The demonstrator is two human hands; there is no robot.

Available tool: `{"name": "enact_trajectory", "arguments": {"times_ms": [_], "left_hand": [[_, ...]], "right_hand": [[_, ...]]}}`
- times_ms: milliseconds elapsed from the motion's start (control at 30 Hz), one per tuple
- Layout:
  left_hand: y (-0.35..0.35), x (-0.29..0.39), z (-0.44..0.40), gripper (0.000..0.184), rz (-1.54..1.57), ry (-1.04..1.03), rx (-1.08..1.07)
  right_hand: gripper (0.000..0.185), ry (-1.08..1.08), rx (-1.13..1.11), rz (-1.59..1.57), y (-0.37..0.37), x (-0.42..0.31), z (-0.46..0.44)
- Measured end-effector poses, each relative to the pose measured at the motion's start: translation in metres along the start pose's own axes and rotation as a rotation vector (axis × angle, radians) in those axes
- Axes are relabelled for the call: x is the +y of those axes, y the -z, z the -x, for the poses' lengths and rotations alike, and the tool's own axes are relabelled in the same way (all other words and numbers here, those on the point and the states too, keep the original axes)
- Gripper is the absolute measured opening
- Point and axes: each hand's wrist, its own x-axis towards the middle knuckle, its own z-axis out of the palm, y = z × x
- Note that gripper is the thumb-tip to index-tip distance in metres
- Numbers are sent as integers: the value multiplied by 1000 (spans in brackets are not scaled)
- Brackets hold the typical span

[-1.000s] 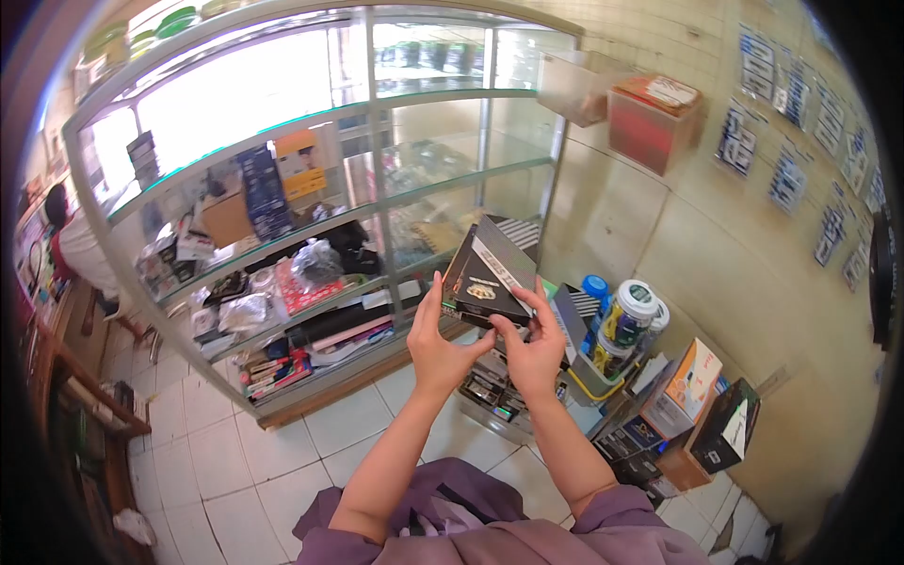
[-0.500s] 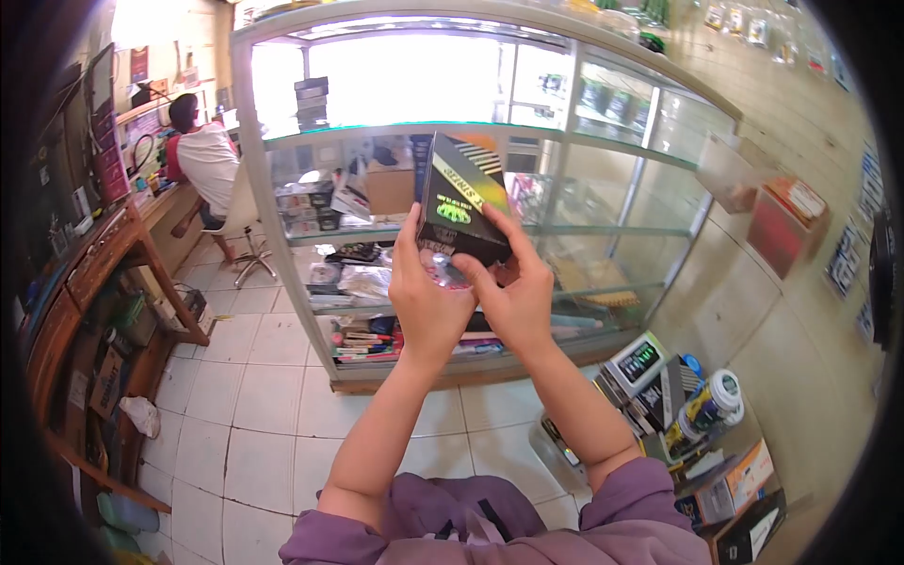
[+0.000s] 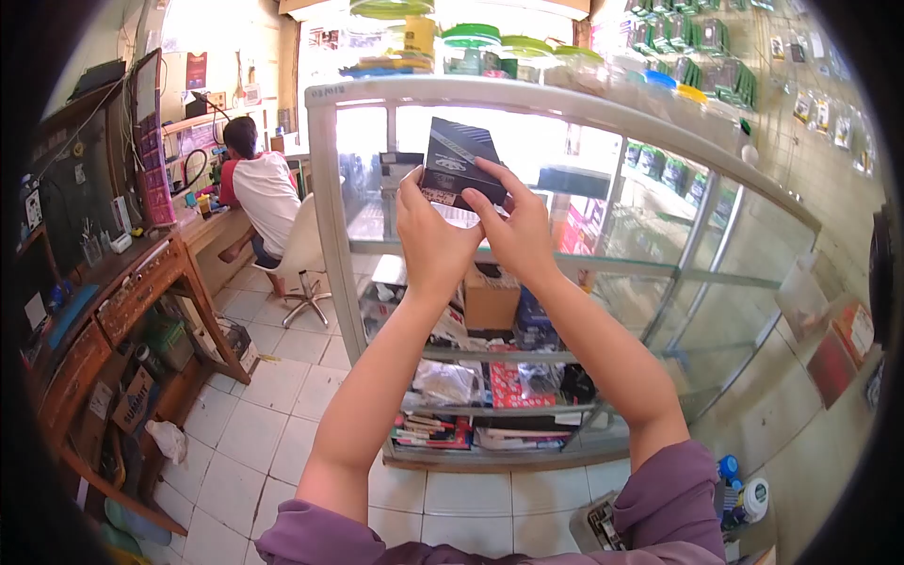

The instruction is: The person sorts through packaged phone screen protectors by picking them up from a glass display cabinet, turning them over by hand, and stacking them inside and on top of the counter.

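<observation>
A small dark box [image 3: 460,155] with pale stripes and printing is held up in front of the glass display case [image 3: 325,226]. My left hand [image 3: 431,231] grips its lower left side, fingers along the edge. From the right, my right hand [image 3: 520,226] closes on the box, with the thumb at its lower front edge and fingers on its side. Both wrists sit close together beneath it. Behind the box, the upper glass shelf holds a stack of dark boxes [image 3: 401,171].
Plastic tubs with green lids [image 3: 471,36] stand on top of the case. At the left, a person in a white shirt [image 3: 268,193] sits on a swivel chair [image 3: 303,240] by a wooden desk [image 3: 141,282]. Packets [image 3: 697,38] hang on the right wall.
Both hands have raised the box from the middle shelves to the upper part of the case. The view has tilted up, showing the tubs on top. The box's coloured front looks darker now.
</observation>
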Motion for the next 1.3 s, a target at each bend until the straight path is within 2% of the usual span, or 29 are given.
{"name": "enact_trajectory", "arguments": {"times_ms": [100,167,233,300,433,500,533,600,633,667,700,733,800,833,867,933,967,1033,1067,1133,1300], "left_hand": [[-8,-40,-42,85,-81,19,44],[-10,-58,-66,85,-108,106,44],[-16,-80,-83,81,-122,49,78],[-22,-97,-92,74,-114,144,74],[-34,-125,-104,72,-83,283,83],[-35,-136,-107,72,-307,366,-37],[-35,-139,-108,72,-310,364,-40],[-40,-147,-110,74,-335,374,-82],[-46,-151,-111,74,-332,373,-78],[-53,-154,-112,73,-386,318,27],[-58,-158,-112,73,-441,264,131],[-60,-160,-113,73,-441,265,140],[-61,-162,-112,72,-406,128,158],[-61,-161,-114,72,-410,126,167],[-60,-161,-114,71,-404,128,128],[-57,-159,-113,71,-403,134,95],[-54,-159,-112,74,-450,122,28],[-53,-162,-107,76,-501,120,-45],[-54,-163,-108,76,-520,131,-71],[-55,-168,-110,77,-545,142,-97],[-52,-181,-111,68,-576,40,-68]], "right_hand": [[47,-15,-37,-46,-29,38,-48],[48,-80,-103,4,-44,67,-74],[47,-80,-84,18,-60,76,-92],[42,-97,-123,159,-68,84,-105],[43,-102,-176,188,-79,108,-126],[43,-133,-190,271,-84,113,-131],[43,-169,-199,358,-86,115,-133],[43,-178,-219,342,-86,123,-139],[43,-186,-242,328,-86,129,-143],[43,-180,-245,331,-89,137,-147],[47,-67,-213,403,-93,153,-150],[51,48,-180,472,-97,161,-153],[53,97,-138,510,-105,172,-153],[56,143,-92,548,-108,175,-153],[56,150,-97,542,-108,178,-154],[55,-15,-191,520,-105,172,-157],[55,-16,-197,516,-104,169,-159],[48,-172,-255,482,-101,169,-161],[48,-171,-260,479,-102,175,-163],[47,61,-207,427,-103,185,-165],[44,25,-194,473,-103,184,-161]]}}
